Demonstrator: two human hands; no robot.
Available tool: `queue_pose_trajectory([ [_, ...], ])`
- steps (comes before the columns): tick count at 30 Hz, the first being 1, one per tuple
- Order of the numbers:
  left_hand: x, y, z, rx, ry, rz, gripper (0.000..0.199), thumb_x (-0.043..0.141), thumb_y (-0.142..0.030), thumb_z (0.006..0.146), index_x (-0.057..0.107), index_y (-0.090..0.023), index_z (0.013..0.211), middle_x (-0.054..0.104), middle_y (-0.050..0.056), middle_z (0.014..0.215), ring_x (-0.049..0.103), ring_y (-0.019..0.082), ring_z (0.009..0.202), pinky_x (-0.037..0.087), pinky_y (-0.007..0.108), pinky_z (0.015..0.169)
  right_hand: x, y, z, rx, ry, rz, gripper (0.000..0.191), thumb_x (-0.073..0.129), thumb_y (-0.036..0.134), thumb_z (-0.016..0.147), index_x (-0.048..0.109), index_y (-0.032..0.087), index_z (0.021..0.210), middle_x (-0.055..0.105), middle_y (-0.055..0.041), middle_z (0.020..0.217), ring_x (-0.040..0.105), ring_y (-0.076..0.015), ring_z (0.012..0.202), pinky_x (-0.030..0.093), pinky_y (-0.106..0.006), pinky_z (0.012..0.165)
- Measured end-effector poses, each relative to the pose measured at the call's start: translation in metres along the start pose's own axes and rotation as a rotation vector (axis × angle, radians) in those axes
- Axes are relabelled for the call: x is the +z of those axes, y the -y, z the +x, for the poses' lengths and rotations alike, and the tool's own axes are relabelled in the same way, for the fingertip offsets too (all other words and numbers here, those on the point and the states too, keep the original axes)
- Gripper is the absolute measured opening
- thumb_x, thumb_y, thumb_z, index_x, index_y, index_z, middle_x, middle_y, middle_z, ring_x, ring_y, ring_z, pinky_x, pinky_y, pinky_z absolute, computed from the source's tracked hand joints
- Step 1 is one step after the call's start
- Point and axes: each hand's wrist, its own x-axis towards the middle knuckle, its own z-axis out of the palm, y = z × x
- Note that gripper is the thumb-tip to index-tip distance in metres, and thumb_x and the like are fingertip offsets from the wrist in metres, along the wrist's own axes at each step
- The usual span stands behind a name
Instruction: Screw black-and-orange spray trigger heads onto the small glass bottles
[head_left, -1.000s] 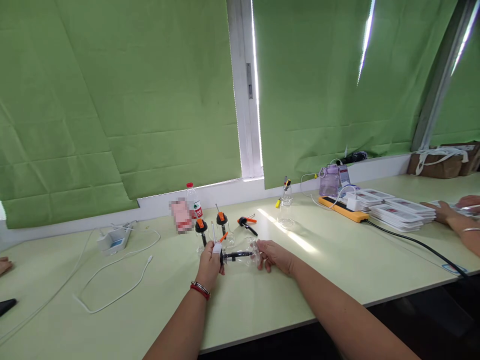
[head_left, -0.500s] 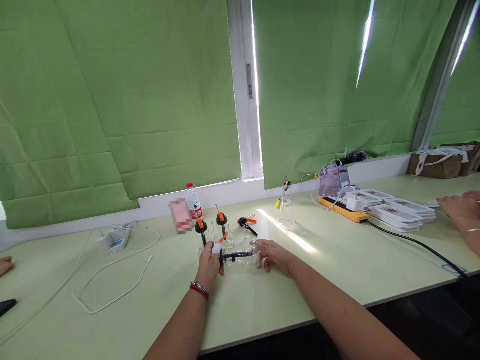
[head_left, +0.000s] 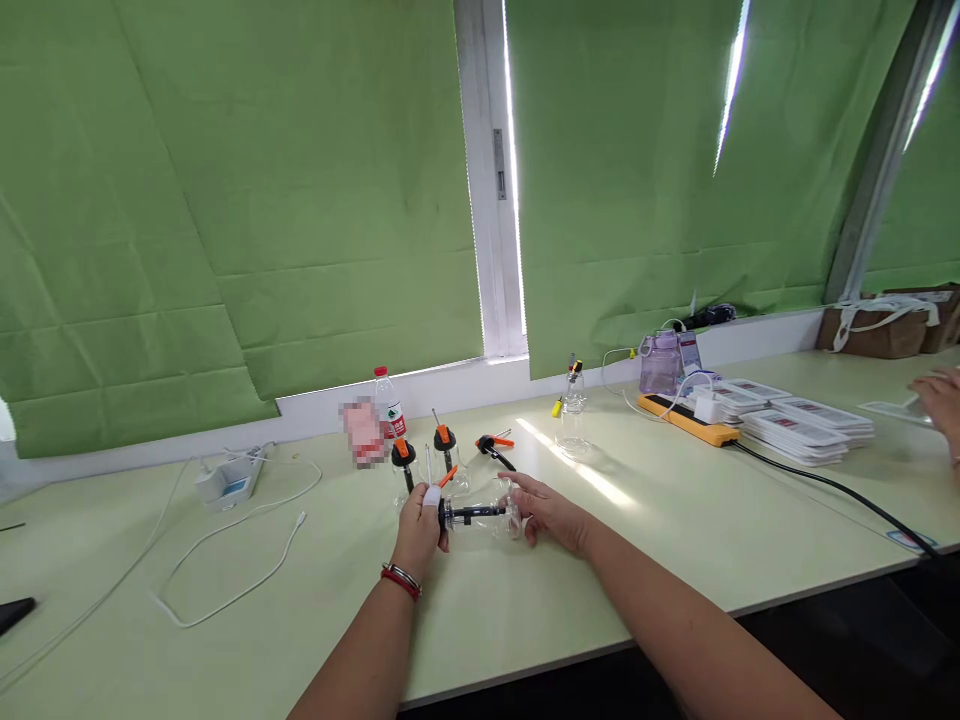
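Observation:
A clear bottle (head_left: 491,512) lies sideways between my hands, just above or on the table; I cannot tell which. It has a black cap, an orange lever (head_left: 448,477), a thin metal spout and a black tube inside. My left hand (head_left: 420,520) is closed around the cap end. At the base, my right hand (head_left: 551,512) grips the bottle with thumb and fingers. Behind my left hand stand two similar clear bottles with black-and-orange tops, one left (head_left: 403,455) and one right (head_left: 445,438). A loose black-and-orange pump top (head_left: 495,447) lies beyond my right hand.
At the back are a red-capped water bottle (head_left: 390,405), a clear flask-like bottle (head_left: 574,395) and a purple jug (head_left: 660,362). An orange power strip (head_left: 690,420) and stacked white cards (head_left: 806,430) lie right. A co-worker's hand (head_left: 941,400) rests far right; cables (head_left: 225,530) trail left.
My right hand's fingers have shifted slightly on the bottle's base. The co-worker's hand at right has drawn back rightward, and another hand at the left edge has gone from view.

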Motion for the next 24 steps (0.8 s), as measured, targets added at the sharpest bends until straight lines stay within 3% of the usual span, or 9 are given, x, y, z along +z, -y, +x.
queue_pose_trajectory([
  [2,0.0,0.0,0.0,0.001,-0.011,0.009,0.028,0.041,-0.047,0.084,0.041,-0.022,0.072,0.041,-0.009,0.048,0.04,0.009,0.027,0.03,0.02,0.028,0.0,0.003,-0.002,-0.065,0.01,0.003,0.073,0.07,0.046,0.073,0.037,0.027,0.135,0.055,-0.0092,0.112,0.064,-0.0158,0.075,0.048,-0.022,0.048],
  [5,0.001,-0.001,0.0,0.001,-0.029,0.035,0.027,0.039,-0.046,0.084,0.041,-0.022,0.072,0.04,-0.01,0.048,0.039,0.009,0.026,0.028,0.02,0.027,0.001,0.005,-0.002,-0.104,0.023,-0.026,0.073,0.075,0.038,0.067,0.042,0.024,0.131,0.055,-0.008,0.108,0.064,-0.0161,0.076,0.047,-0.023,0.05],
  [10,0.0,-0.006,-0.003,0.03,-0.004,0.099,0.027,0.04,-0.046,0.083,0.04,-0.022,0.07,0.038,-0.01,0.046,0.039,0.009,0.026,0.028,0.02,0.028,0.005,0.0,0.002,0.0,0.016,-0.031,0.05,0.057,0.054,0.08,0.05,0.017,0.113,0.063,-0.0032,0.078,0.059,-0.0117,0.05,0.039,-0.02,0.04],
  [15,0.0,-0.008,-0.003,0.028,0.002,0.112,0.028,0.038,-0.045,0.085,0.039,-0.022,0.069,0.036,-0.01,0.045,0.039,0.009,0.027,0.028,0.02,0.028,0.008,-0.005,0.005,0.118,-0.003,-0.029,0.055,0.042,0.065,0.083,0.052,0.014,0.1,0.061,-0.002,0.06,0.05,-0.0097,0.036,0.033,-0.02,0.032],
  [18,-0.001,-0.006,-0.002,0.024,-0.007,0.097,0.027,0.037,-0.045,0.085,0.04,-0.022,0.07,0.037,-0.01,0.045,0.039,0.01,0.026,0.028,0.021,0.028,0.007,-0.005,0.004,0.096,0.015,0.007,0.061,0.042,0.066,0.083,0.049,0.014,0.116,0.063,-0.0046,0.072,0.058,-0.0126,0.044,0.038,-0.021,0.036],
  [21,0.0,-0.004,-0.001,0.031,-0.028,0.084,0.027,0.037,-0.045,0.086,0.039,-0.023,0.071,0.037,-0.01,0.044,0.039,0.01,0.026,0.028,0.021,0.028,0.005,-0.003,0.002,-0.041,0.032,0.003,0.073,0.061,0.057,0.077,0.033,0.026,0.136,0.058,-0.0089,0.106,0.065,-0.0156,0.067,0.048,-0.025,0.048],
  [24,-0.001,-0.004,0.0,0.027,-0.047,0.098,0.026,0.035,-0.044,0.087,0.038,-0.023,0.071,0.035,-0.01,0.043,0.038,0.01,0.026,0.027,0.021,0.028,0.004,0.001,0.0,-0.134,0.02,-0.06,0.081,0.074,0.044,0.069,0.033,0.03,0.137,0.053,-0.008,0.114,0.064,-0.0139,0.07,0.048,-0.024,0.052],
])
